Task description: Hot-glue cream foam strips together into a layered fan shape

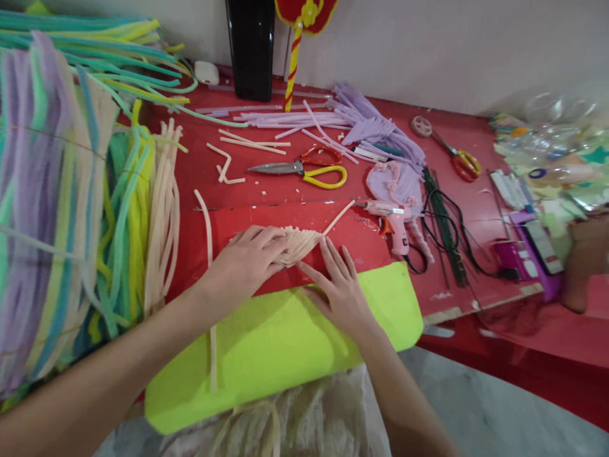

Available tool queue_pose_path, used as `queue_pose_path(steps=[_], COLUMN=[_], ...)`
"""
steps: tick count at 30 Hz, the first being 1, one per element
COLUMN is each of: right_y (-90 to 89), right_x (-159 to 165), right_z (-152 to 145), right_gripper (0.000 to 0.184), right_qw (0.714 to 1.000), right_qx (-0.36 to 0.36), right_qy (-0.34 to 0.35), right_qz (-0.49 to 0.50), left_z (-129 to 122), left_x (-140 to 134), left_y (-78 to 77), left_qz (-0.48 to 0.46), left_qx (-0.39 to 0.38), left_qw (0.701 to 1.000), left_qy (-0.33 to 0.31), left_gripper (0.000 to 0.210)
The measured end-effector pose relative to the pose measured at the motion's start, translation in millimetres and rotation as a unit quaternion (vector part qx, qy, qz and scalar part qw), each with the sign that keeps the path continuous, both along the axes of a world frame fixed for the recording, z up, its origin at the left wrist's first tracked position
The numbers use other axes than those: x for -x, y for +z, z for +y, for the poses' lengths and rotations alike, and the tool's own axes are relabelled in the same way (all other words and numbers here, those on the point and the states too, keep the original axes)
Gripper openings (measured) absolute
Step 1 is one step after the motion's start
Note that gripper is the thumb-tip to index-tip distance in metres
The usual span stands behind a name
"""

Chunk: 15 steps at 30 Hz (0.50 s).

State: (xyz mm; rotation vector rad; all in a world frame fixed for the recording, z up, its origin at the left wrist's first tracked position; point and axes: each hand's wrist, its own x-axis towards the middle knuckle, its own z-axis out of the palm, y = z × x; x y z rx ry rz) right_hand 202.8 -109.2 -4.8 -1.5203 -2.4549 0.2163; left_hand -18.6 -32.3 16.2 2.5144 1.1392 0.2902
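A cream piece made of pipe cleaners laid side by side [301, 245] rests on the red table, one loose pipe-cleaner end [339, 218] sticking out to its upper right. My left hand [254, 254] covers the piece's left part, fingers bent over it and gripping it. At the right edge lies my right hand [339, 279], fingers stretched and apart, fingertips touching the piece. Beyond them is a pair of scissors with red and yellow handles [304, 168]. A pink glue gun [392, 219] lies to the right, beside a lilac pipe-cleaner piece [390, 181].
Bundles of coloured pipe cleaners [52, 190] crowd the left side. A yellow-green sheet [285, 343] hangs over the front edge, with a single cream pipe cleaner [212, 355] across it. Lilac pipe cleaners [366, 117], a black phone-like slab [251, 51] and more scissors [451, 152] lie farther back.
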Motion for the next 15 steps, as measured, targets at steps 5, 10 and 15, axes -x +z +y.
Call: queue_pose_path(steps=[5, 10, 15], right_y=[-3.7, -3.1, -1.7], right_x=[-2.6, -2.3, 0.7], right_z=[-1.7, 0.2, 1.1], right_gripper=[0.05, 0.05, 0.048], right_qw=[0.998, 0.999, 0.999], right_qx=[-0.026, -0.006, 0.003], right_qy=[-0.039, -0.034, -0.045], right_qz=[0.041, 0.028, 0.023], left_z=[0.6, 0.1, -0.1], left_x=[0.3, 0.8, 0.5], left_y=[0.4, 0.7, 1.3], left_qz=[-0.001, -0.009, 0.001], left_qx=[0.0, 0.004, 0.012], left_qw=[1.0, 1.0, 1.0], left_qy=[-0.005, -0.004, -0.001], left_gripper=[0.027, 0.028, 0.029])
